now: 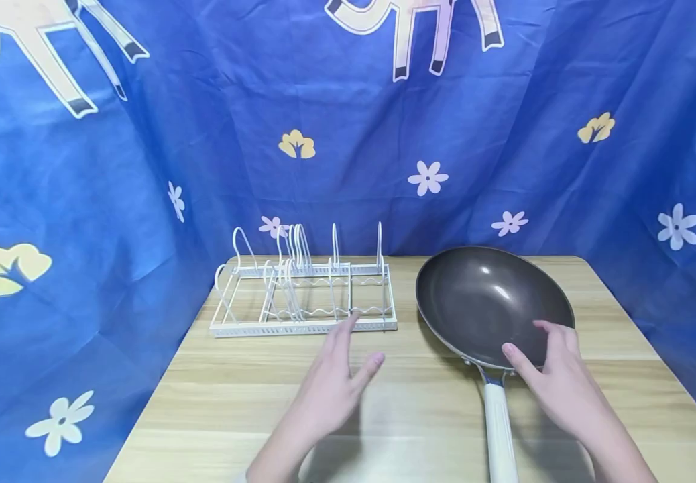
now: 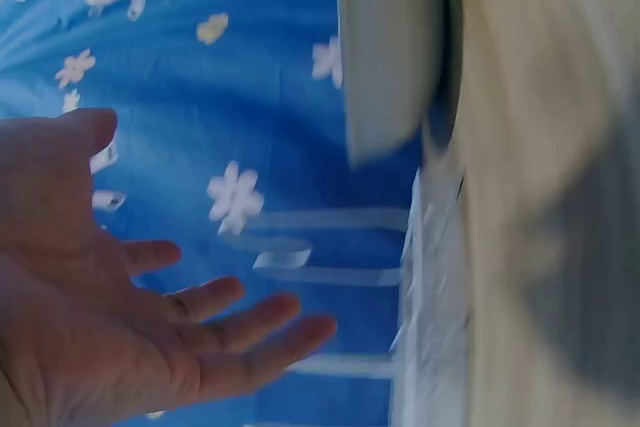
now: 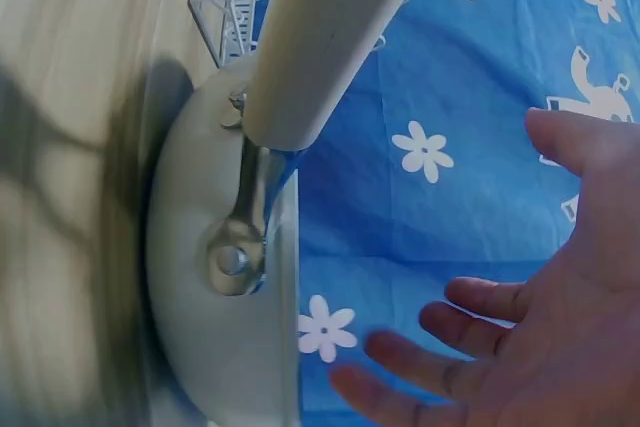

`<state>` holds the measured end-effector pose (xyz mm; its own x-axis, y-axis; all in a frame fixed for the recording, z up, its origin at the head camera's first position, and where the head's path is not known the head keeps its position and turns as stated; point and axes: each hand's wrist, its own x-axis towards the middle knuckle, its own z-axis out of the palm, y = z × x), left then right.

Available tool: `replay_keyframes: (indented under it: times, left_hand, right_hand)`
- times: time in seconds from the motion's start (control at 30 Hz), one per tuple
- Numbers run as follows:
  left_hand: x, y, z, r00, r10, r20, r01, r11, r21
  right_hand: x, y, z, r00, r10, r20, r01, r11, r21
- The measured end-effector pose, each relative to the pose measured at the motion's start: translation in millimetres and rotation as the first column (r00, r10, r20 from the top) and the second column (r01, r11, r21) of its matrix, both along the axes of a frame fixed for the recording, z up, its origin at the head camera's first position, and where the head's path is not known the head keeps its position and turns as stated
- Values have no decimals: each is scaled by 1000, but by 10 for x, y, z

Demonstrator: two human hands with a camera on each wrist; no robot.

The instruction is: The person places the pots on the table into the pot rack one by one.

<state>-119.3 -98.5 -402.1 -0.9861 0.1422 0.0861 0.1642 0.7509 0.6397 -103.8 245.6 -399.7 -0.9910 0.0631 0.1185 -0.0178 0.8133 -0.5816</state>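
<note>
Frying pan (image 1: 481,302), upright on the surface (image 1: 221,402), ahead of and below the right hand (image 1: 559,376); its white handle (image 1: 500,436) runs back between the two hands. Likely faults: downward pressure on the near rim could tip the pan, since its sides are rounded; a forearm catching the handle could swing it round. The white wire rack (image 1: 306,329) stands just ahead of the left hand (image 1: 336,386); a forward brush of the fingertips could shift its light-looking frame. Both hands are spread and grip nothing, palms turned inward, thumbs apart from the fingers; the right hovers above the rim.
</note>
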Motion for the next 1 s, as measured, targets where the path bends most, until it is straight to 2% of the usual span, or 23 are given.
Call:
replay_keyframes:
  times: [0.1,0.17,0.23,0.37,0.43,0.53,0.7,0.8,0.9,0.97,1.0]
  left_hand:
    - [57,144,-55,994,-74,80,63,989,134]
    - [85,232,-85,981,-147,129,113,964,239]
    - [109,323,-110,956,-232,180,151,914,376]
    - [173,523,-163,886,-381,263,152,776,612]
    - [214,620,-196,845,-444,299,140,723,677]
    - [267,750,-252,779,-522,347,140,684,716]
    - [321,928,-375,668,-624,407,131,636,760]
    - [349,1026,-454,586,-682,437,147,620,770]
    - [386,1124,-519,513,-727,456,188,614,767]
    - [403,1191,-554,445,-770,458,201,584,786]
    - [411,1225,-570,416,-787,455,201,568,798]
  right_hand:
    - [40,31,-44,995,4,95,0,999,-47]
    - [63,51,-73,987,13,162,-1,997,-76]
    - [84,73,-109,977,22,213,-6,997,-73]
    - [113,103,-189,951,43,306,-16,996,-92]
    - [120,109,-235,938,60,340,-9,989,-148]
    - [129,103,-303,922,60,382,40,968,-248]
    - [137,78,-420,907,63,417,72,951,-300]
    - [116,47,-498,895,92,437,67,940,-335]
    - [89,15,-568,892,123,436,47,932,-359]
    - [71,-5,-610,890,157,429,23,922,-386]
    - [65,-16,-630,888,182,423,7,913,-408]
